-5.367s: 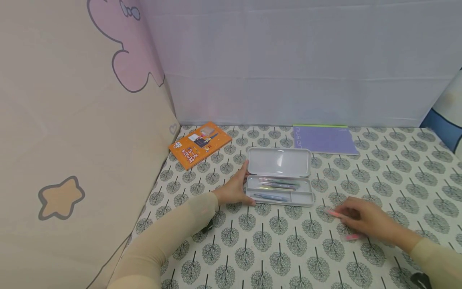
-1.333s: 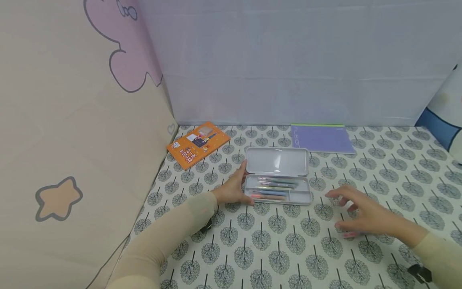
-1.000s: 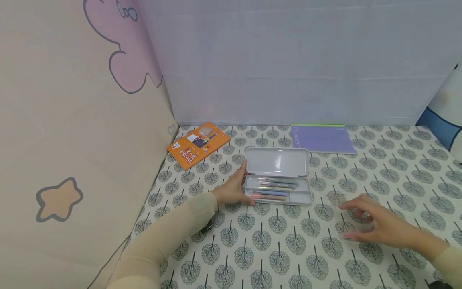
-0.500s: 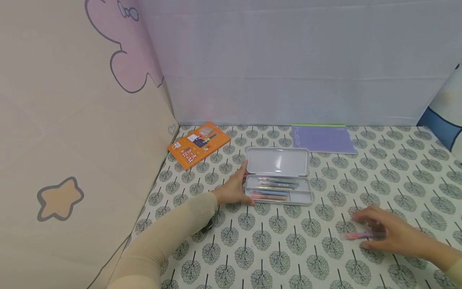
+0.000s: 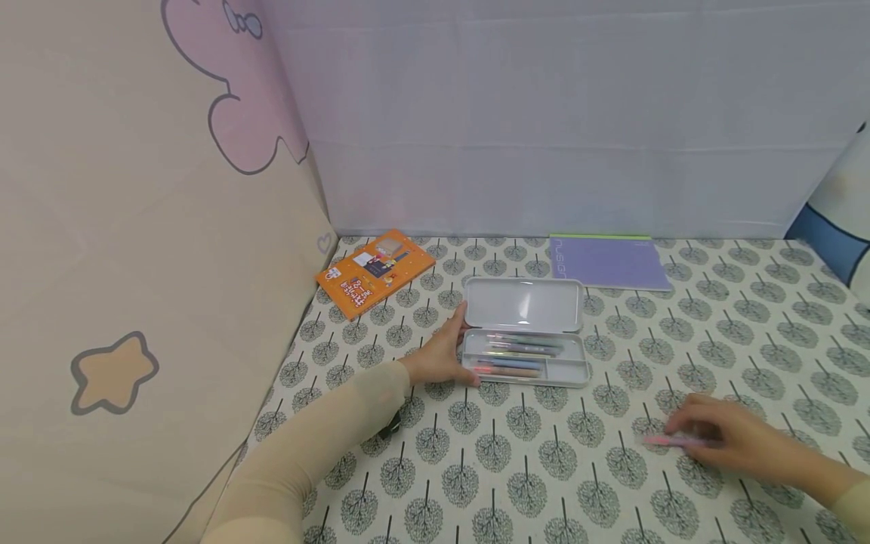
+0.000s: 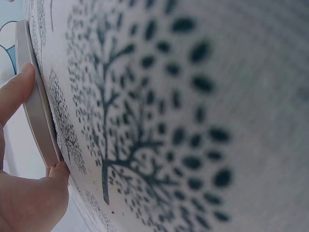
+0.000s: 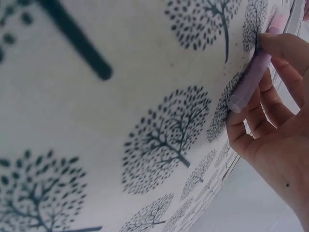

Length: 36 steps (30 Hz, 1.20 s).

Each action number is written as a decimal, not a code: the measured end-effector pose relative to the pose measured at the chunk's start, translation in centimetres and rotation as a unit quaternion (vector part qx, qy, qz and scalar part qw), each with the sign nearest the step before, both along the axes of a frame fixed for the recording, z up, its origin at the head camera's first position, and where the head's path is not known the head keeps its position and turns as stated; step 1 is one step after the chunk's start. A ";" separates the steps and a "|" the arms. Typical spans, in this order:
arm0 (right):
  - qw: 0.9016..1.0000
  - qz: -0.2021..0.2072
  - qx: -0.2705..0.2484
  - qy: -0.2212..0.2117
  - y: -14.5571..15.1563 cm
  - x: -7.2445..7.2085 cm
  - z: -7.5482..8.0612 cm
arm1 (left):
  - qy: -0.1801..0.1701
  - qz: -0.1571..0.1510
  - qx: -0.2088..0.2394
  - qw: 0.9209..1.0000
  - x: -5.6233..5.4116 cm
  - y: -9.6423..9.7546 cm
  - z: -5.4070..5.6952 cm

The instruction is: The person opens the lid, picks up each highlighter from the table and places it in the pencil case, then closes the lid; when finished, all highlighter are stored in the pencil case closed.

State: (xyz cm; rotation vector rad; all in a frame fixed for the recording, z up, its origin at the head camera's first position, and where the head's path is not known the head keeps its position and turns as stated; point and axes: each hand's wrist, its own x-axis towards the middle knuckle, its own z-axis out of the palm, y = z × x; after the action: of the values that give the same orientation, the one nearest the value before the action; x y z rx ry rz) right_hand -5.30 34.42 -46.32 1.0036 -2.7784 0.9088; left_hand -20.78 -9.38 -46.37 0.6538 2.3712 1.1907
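A white pencil case (image 5: pixel 567 373) lies with its lid (image 5: pixel 523 305) laid back, several pens (image 5: pixel 519 350) in its long compartment and others in the front left one. My left hand (image 5: pixel 440 357) holds the case by its left end, thumb at the near corner and fingers toward the hinge. In the left wrist view, the case's edge (image 6: pixel 38 111) sits between thumb and fingers. To the right, my right hand (image 5: pixel 737 440) pinches a pink and purple marker (image 5: pixel 669 440) just at the cloth. The right wrist view shows the marker (image 7: pixel 251 84) between thumb and fingers.
An orange book (image 5: pixel 375 273) lies at the back left, near the cream wall panel (image 5: pixel 170 272). Behind the case is a purple notebook (image 5: pixel 612 263). The tree-print tablecloth (image 5: pixel 523 461) covers the table, with a pale backdrop (image 5: pixel 564 121) behind it.
A pink and tan pen now lies in the case's front compartment. My right hand has moved right and toward me, and its fingers have closed on the marker. My left hand stays put.
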 end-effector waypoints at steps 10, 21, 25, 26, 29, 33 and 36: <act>0.999 0.048 -0.006 -0.022 -2.5 -2.3 1.0 | -0.005 0.000 -0.007 1.000 -0.1 0.0 -0.1; 0.996 0.081 -0.012 -0.021 -6.7 -5.4 3.7 | -0.001 -0.003 0.000 1.000 -0.1 0.0 -0.2; 0.997 0.075 -0.008 -0.021 -8.2 -6.1 4.1 | -0.004 -0.002 -0.004 1.000 -0.1 -0.1 -0.3; 0.997 0.072 -0.007 -0.020 -8.6 -6.2 4.2 | -0.005 -0.002 -0.004 1.000 -0.1 -0.1 -0.3; 0.997 0.072 -0.009 -0.010 -9.5 -6.8 4.2 | -0.006 -0.003 -0.002 1.000 -0.1 -0.1 -0.4; 0.997 0.071 -0.009 0.000 -10.7 -7.7 4.0 | -0.004 -0.002 -0.011 1.000 0.0 -0.1 -0.4; 0.997 0.071 -0.011 -0.009 -11.7 -8.4 3.8 | -0.003 0.000 -0.017 1.000 -0.1 -0.1 -0.3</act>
State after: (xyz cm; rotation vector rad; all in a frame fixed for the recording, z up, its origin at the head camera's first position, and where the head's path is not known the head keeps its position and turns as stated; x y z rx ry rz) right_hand -13.68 22.76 -42.50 1.2097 -2.7345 0.9665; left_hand -20.84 -9.50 -46.71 0.6380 2.3819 1.1473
